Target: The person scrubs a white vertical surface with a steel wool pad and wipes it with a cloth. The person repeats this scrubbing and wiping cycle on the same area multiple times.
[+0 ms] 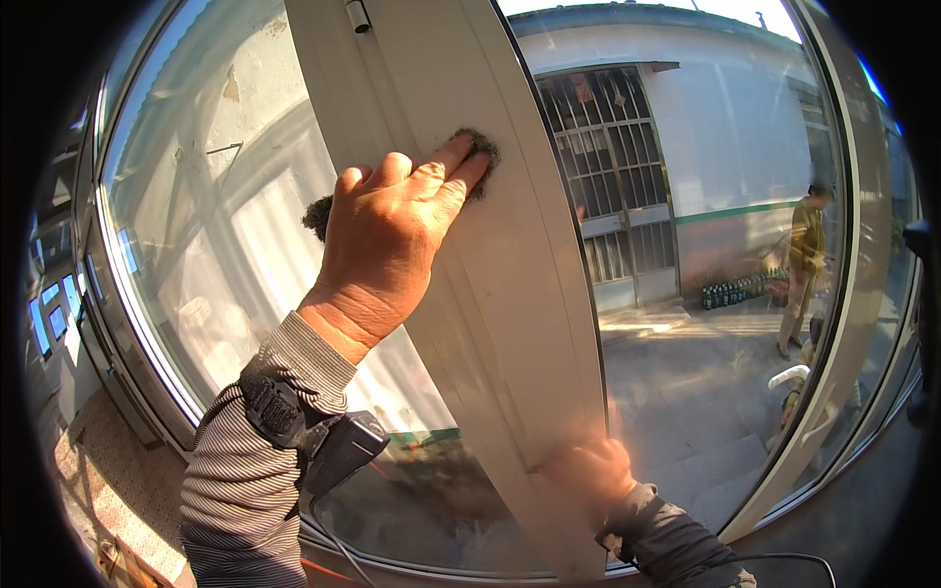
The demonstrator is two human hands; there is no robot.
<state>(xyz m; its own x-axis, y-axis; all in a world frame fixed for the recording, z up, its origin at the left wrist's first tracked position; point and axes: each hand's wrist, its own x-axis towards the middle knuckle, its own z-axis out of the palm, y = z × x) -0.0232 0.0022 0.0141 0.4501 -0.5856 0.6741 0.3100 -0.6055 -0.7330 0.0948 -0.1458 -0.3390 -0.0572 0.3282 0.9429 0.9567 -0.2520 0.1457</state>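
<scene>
My left hand (pixel 382 242) presses a dark steel-wool pad (pixel 481 163) with its fingertips against the wide light-coloured metal window frame post (pixel 470 294). Another dark, fuzzy part of wool (pixel 317 217) shows at the palm side of that hand; whether it is the same pad I cannot tell. My right hand (pixel 592 470) is low on the same post, near its right edge, and looks blurred; whether it holds anything cannot be made out. A black device (pixel 347 452) is strapped at my left wrist over a striped sleeve.
Glass panes (pixel 242 220) flank the post. Through the right pane show a barred door (pixel 614 176), several green bottles (pixel 742 288) and a standing person (pixel 806 264). A small metal cylinder (pixel 358 16) sits high on the post. Cables hang near both arms.
</scene>
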